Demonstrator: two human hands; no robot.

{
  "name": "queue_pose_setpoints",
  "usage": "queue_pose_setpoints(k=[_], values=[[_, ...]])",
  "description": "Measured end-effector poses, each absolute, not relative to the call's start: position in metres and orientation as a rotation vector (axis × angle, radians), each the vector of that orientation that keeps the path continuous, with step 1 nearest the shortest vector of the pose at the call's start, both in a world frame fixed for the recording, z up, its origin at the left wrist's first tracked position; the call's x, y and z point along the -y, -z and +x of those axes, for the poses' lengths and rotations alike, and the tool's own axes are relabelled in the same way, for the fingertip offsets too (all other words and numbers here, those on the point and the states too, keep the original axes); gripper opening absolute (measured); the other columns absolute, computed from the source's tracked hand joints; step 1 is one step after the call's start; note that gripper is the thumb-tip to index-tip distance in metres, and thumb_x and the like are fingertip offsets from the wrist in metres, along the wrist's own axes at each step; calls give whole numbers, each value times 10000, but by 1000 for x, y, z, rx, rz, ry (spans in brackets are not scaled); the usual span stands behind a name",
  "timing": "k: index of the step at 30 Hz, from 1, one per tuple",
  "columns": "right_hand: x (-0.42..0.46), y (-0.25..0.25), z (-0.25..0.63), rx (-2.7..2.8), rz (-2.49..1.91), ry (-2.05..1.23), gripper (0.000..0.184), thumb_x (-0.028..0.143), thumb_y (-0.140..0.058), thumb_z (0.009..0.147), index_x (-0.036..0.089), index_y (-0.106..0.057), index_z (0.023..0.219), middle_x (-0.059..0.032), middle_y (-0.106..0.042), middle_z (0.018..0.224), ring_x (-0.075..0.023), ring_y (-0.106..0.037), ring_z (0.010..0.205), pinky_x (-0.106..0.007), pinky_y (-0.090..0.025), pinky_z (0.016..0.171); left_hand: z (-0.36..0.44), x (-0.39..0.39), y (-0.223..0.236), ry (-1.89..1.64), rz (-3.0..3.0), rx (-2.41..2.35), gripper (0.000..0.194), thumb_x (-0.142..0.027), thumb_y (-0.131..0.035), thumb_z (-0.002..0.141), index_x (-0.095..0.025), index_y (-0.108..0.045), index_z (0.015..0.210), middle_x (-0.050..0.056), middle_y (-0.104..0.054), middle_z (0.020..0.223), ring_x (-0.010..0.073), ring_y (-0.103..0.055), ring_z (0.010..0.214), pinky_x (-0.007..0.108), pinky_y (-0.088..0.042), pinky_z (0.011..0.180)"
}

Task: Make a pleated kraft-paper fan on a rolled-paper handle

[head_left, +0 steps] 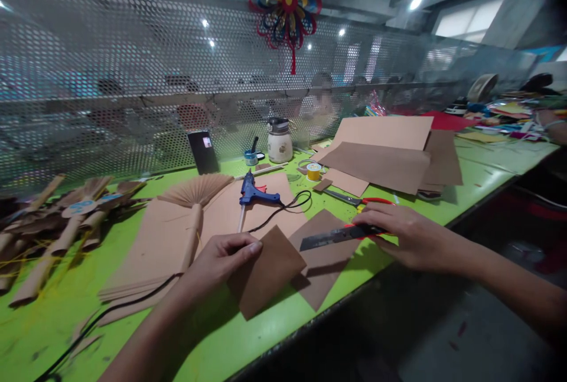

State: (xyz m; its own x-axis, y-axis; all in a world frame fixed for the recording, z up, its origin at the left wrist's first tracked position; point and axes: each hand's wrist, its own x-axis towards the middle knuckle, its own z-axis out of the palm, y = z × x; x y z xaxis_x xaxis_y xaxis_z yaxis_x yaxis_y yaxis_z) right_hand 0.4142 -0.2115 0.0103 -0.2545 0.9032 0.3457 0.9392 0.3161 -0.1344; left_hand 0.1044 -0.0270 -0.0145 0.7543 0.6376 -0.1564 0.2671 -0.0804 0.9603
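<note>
My left hand [224,258] pinches the upper corner of a brown paper sheet [270,273] and holds it just above the green table [53,323]. My right hand [405,234] is closed on red-handled scissors [341,234], whose dark blades point left and lie flat over another brown sheet [325,267]. A blue glue gun [254,193] rests on the paper behind my left hand, its black cord [292,202] looping to the right.
A folded paper fan [195,193] lies on a stack of brown sheets [150,252]. Finished fans [66,222] pile at the left. Large cardboard sheets [385,152], yellow tape [314,170], a jar [279,140], a second pair of scissors [354,199] and a perforated metal screen [133,75] stand behind.
</note>
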Motion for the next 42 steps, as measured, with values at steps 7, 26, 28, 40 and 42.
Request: queue_pose_setpoints(k=[7,26,28,40,42], values=[[211,-8,414,2234,-1650,150,345,90,-499,841,204,-551,1162,-118,-621,1071,-237,-614,943,-339,-509,750,105,28,14,-359,1679,-727,363,-500,-676,772,-139,-684,732,8,-590,685,109,-473,623,207,-315,553],[201,-5,374,2299,-1557,-54,413,35,-515,778,220,-597,1137,-87,-651,1008,-196,-640,864,-277,-522,713,110,36,22,-401,1584,-737,502,-602,-716,655,-109,-641,712,25,-574,638,127,-471,586,240,-316,551],[205,2,376,2287,-1564,-43,466,31,-511,768,254,-588,1169,-79,-664,1046,-203,-657,895,-277,-545,717,112,39,25,-397,1628,-727,536,-640,-685,660,-108,-623,698,6,-520,600,110,-416,547,239,-278,517],[248,48,388,2275,-1624,-118,492,138,-514,848,336,-498,1298,-77,-636,1177,-247,-657,1023,-342,-599,820,125,55,33,-288,2248,-652,324,-348,-479,884,-143,-631,685,-21,-495,602,120,-437,587,237,-324,546],[251,45,383,2269,-1575,-84,513,117,-500,836,330,-489,1303,-89,-634,1160,-256,-653,1010,-347,-600,794,126,56,34,-307,2411,-654,314,-330,-462,900,-151,-662,737,-1,-576,650,133,-505,619,233,-363,572]])
